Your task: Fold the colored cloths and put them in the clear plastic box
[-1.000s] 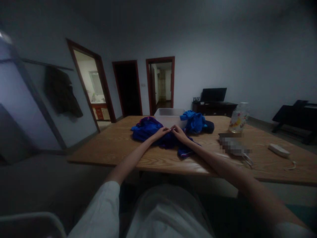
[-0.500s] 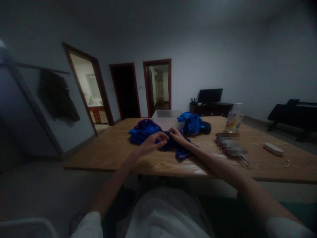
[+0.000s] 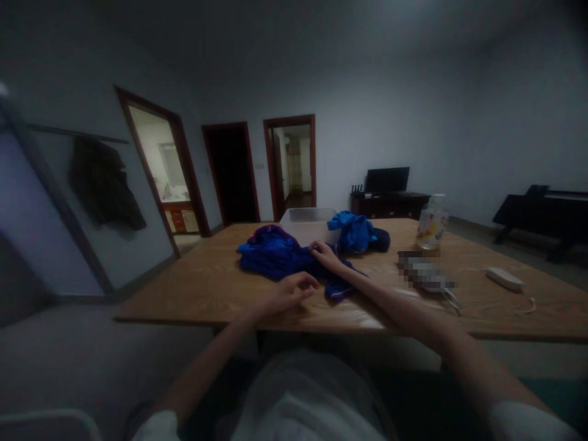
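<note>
A dark blue garment (image 3: 275,254) lies bunched on the wooden table (image 3: 193,288). My right hand (image 3: 325,254) rests on its middle, fingers curled into the cloth. My left hand (image 3: 291,290) hovers near the table's front edge, just in front of the garment, fingers loosely curled and holding nothing I can make out. Behind the garment stands a clear plastic tub (image 3: 307,222), with a lighter blue garment (image 3: 354,229) bunched beside it.
A printed bottle (image 3: 430,229) stands at the right rear of the table. A blurred object (image 3: 425,273) and a white power strip (image 3: 504,278) lie to the right. Doorways are behind, a piano at far right.
My left hand let go of the dark blue garment and drew back toward the table's front edge. My right hand stayed on the cloth.
</note>
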### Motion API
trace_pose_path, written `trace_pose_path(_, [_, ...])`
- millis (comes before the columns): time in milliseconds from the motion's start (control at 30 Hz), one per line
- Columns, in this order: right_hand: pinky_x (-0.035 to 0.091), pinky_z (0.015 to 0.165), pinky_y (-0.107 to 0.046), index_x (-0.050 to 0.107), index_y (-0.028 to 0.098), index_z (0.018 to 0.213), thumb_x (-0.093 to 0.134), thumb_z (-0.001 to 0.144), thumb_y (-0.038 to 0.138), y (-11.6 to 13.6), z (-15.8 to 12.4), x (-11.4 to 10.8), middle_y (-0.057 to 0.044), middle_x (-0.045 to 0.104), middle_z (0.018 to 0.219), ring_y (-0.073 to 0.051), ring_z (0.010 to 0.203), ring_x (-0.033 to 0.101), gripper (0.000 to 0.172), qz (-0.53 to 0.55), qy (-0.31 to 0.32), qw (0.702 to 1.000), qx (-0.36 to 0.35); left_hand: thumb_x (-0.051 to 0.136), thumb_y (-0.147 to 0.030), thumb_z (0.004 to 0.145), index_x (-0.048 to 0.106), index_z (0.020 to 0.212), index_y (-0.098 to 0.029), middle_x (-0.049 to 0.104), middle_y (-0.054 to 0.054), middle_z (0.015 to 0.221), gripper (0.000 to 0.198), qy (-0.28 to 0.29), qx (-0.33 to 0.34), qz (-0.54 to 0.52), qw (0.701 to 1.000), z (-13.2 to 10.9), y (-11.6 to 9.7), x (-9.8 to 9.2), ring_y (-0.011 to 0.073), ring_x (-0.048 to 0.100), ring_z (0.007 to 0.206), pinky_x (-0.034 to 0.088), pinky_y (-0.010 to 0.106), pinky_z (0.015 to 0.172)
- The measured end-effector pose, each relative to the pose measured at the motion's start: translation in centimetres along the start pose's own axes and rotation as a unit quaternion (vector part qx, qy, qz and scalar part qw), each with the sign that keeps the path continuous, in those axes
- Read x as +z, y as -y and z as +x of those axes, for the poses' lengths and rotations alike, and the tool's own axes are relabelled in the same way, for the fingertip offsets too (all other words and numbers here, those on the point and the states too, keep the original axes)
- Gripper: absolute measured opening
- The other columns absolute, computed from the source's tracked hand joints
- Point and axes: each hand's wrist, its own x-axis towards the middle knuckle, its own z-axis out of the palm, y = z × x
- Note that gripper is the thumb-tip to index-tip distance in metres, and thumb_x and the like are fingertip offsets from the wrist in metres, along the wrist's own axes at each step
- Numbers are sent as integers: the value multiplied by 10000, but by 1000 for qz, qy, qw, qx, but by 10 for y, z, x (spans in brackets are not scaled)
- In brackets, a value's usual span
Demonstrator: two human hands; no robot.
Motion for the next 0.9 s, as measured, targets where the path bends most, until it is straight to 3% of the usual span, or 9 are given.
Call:
trace_pose_path(133, [512,935,-422,661,240,993,600,869,379,12,-9,-5,-56,669,998,-256,974,609,195,25,0,999,27,570,-421,1025,659,1227,-211,692,65,1208,304,-16,52,31,998,23,10,-7,211,653,1107,520,325,971])
trace_pose_path(300, [543,941,-422,658,283,1175,641,875,417,27,-42,-21,-84,698,1120,-290,1122,598,329,51,5,998,46,565,-363,1022,652,1203,-204,685,78,1191,256,-96,115,148,978,75,45,-23,229,648,1100,496,374,1023])
trace_pose_path(400, [551,951,-423,641,276,1207,635,899,448,33,-46,-24,-83,702,1144,-292,1159,592,353,63,-3,996,55,525,-359,1038,646,1189,-194,675,84,1188,253,-153,103,150,971,106,71,-26,223,642,1112,497,375,1032])
trace_pose_path(533, [537,971,-445,626,227,1109,643,913,445,32,-24,-14,-75,697,1106,-265,1061,626,294,59,-10,997,52,536,-399,1031,648,1134,-178,668,94,1134,268,-213,57,150,964,136,100,-23,219,649,1028,519,358,966])
trace_pose_path(667, [512,995,-418,588,244,1036,618,889,434,20,-8,-4,-63,673,1070,-253,1012,620,242,50,-20,998,45,527,-431,1034,643,1102,-181,671,98,1112,284,-236,39,165,957,149,125,-16,230,648,1050,505,349,965])
trace_pose_path(900, [507,978,-397,543,233,1117,630,868,477,1,-8,3,-67,638,1066,-245,1030,613,359,49,-30,997,45,476,-468,1055,654,1154,-201,717,79,1079,336,-190,14,127,973,140,152,-3,240,685,1010,508,345,939])
